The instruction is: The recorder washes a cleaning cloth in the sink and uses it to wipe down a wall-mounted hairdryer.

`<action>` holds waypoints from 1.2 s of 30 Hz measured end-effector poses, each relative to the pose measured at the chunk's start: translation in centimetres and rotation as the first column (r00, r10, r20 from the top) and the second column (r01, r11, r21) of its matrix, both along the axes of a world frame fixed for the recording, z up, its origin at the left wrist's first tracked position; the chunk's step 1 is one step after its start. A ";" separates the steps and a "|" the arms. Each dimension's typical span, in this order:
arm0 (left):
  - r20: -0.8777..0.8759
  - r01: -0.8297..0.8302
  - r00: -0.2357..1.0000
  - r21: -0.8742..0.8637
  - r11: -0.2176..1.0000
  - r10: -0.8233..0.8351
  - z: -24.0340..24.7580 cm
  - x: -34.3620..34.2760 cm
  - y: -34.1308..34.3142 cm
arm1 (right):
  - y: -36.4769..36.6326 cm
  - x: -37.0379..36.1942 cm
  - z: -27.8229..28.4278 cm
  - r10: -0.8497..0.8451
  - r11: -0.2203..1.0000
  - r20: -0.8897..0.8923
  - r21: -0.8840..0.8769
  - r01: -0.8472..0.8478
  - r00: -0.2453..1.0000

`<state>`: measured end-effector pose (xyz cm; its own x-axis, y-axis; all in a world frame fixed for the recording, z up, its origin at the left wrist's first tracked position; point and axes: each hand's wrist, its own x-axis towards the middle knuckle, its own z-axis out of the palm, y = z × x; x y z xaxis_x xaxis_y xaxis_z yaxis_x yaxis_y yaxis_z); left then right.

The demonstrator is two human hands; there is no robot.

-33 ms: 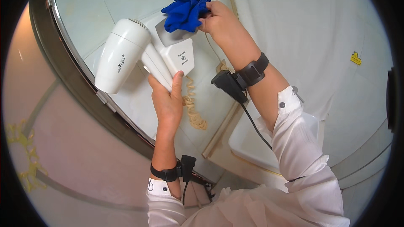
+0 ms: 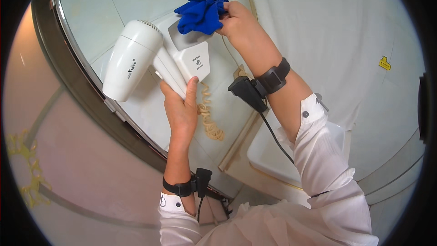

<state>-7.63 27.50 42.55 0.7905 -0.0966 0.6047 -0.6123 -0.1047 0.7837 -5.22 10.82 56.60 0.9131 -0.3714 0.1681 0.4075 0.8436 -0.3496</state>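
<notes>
My left hand [image 2: 180, 111] is wrapped round the lower handle of a white hair dryer [image 2: 132, 59], whose barrel points down to the left. Beside it, a white wall holder [image 2: 193, 63] with a grey cradle is fixed to the tiles. A bunched blue cloth [image 2: 200, 14] is pinched in my right hand [image 2: 234, 18] and lies over the upper part of that holder, covering it. A coiled beige cord [image 2: 210, 125] hangs below the holder, just right of my left hand.
On the right hangs a white curtain [image 2: 309, 32] over a white tub [image 2: 273, 155]. A dark door frame [image 2: 91, 82] runs along the left. A yellow sticker [image 2: 384, 63] is on the right wall. Black cables trail from bands on both wrists.
The blue cloth has shifted slightly in my right hand and its folds look different. My left hand and the hair dryer stay where they were.
</notes>
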 end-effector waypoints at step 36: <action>-0.010 -0.012 1.000 0.047 0.999 0.013 0.5 0.0 0.3 | -6.3 2.5 -0.6 0.713 -0.633 0.696 0.592 0.500 0.078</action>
